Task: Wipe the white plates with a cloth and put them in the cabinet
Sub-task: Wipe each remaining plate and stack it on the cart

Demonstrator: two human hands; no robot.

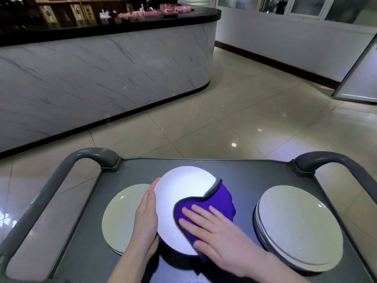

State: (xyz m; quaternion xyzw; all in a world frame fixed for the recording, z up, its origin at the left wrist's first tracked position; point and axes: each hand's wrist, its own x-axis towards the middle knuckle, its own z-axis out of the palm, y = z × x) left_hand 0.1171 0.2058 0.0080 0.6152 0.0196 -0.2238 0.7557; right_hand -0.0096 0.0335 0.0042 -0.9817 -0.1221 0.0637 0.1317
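left hand (145, 219) flat along white plate (183, 188) rim; right hand (216, 235) spread, pressing cloth (221, 198) on it; plate stack (295, 227) close right.

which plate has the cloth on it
The middle plate, under the cloth and right hand; the left plate and right stack lie bare.

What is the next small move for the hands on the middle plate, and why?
Probably slide the right hand with the purple cloth up and left across the middle plate: the cloth covers only its lower right part, and the rest is bare. The left hand rests against the left rim.
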